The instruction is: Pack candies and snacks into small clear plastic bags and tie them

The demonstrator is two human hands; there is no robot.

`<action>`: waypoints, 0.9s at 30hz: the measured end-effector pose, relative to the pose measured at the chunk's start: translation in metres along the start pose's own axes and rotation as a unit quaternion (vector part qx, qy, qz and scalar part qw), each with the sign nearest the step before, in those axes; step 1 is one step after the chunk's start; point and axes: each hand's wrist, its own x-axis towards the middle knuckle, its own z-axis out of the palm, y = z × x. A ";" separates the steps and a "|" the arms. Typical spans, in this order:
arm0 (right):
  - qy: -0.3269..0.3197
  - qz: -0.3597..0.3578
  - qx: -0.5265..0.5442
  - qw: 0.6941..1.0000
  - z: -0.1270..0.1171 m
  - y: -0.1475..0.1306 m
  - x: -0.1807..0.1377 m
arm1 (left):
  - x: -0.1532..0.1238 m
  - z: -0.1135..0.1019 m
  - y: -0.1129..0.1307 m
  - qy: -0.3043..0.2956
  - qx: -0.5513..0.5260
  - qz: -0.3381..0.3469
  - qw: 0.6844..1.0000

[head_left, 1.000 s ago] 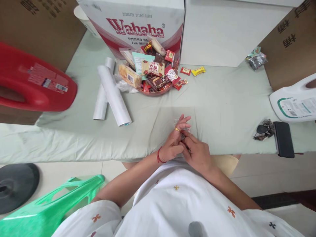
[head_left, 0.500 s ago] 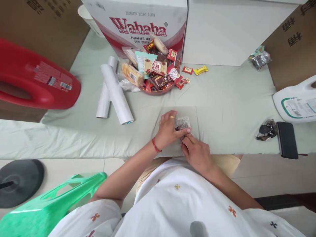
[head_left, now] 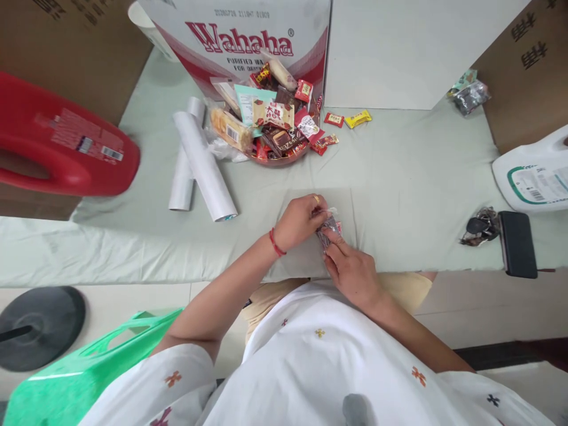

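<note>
Near the table's front edge, both hands are on a small clear plastic packet (head_left: 327, 232) with dark contents and a bit of red at its side. What is inside is too small to make out. My left hand (head_left: 302, 221) pinches the packet's far end with curled fingers. My right hand (head_left: 355, 273) grips the near end, thumb and index finger pressed to the plastic. Beyond them stands a bowl (head_left: 284, 161) heaped with wrapped sweets and snacks.
Two white paper rolls (head_left: 206, 168) lie crossed at left, near a red jug (head_left: 66, 142). A Wahaha carton (head_left: 248, 35) stands behind the bowl. Loose candies (head_left: 357, 119) lie beside it. At right are keys (head_left: 479, 228), a black phone (head_left: 518, 244) and a white bottle (head_left: 536, 171). A green stool (head_left: 89, 367) stands below left.
My left hand has gone from lying over the packet with spread fingers to pinching its far end. The packet now tilts between both hands. The view has shifted slightly.
</note>
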 end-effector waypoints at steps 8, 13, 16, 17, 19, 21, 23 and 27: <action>-0.009 0.034 0.107 0.994 -0.003 0.002 0.000 | -0.041 0.013 0.000 -0.025 0.071 0.211 0.975; -0.033 0.078 0.406 0.910 -0.010 0.020 0.002 | -0.056 0.022 -0.020 -0.021 0.094 0.234 0.967; -0.049 0.133 0.587 0.797 -0.015 0.033 -0.003 | -0.059 0.027 -0.026 -0.037 0.151 0.207 0.966; -0.039 0.154 0.621 0.768 -0.017 0.037 -0.005 | -0.059 0.028 -0.027 -0.037 0.169 0.205 0.963; 0.002 0.189 0.647 0.738 -0.022 0.044 -0.012 | -0.061 0.030 -0.031 -0.025 0.195 0.213 0.957; 0.054 0.208 0.609 0.763 -0.024 0.052 -0.021 | -0.063 0.030 -0.035 -0.014 0.208 0.227 0.951; 0.096 0.177 0.499 0.843 -0.023 0.060 -0.031 | -0.065 0.029 -0.038 -0.013 0.218 0.230 0.948; 0.144 -0.019 0.213 0.966 -0.007 0.069 -0.054 | -0.067 0.030 -0.040 -0.015 0.228 0.219 0.949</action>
